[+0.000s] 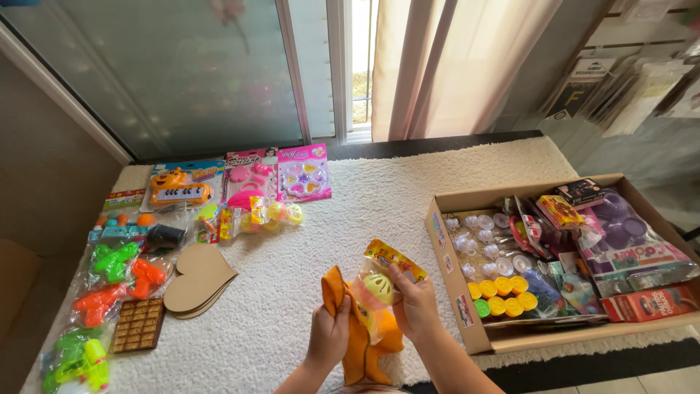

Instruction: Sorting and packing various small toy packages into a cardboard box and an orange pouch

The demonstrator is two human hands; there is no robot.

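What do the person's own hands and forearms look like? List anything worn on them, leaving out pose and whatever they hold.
The left hand and right hand are bare: no gloves, and no rings, watch or bracelets that can be seen. Both forearms rising from the bottom edge are uncovered too, with no sleeve showing up to where the picture cuts them off. The hands look small, with short fingers. No markings visible.

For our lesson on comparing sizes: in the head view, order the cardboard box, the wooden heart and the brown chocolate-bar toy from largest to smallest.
1. cardboard box
2. wooden heart
3. brown chocolate-bar toy

None look close enough in size to be unsure.
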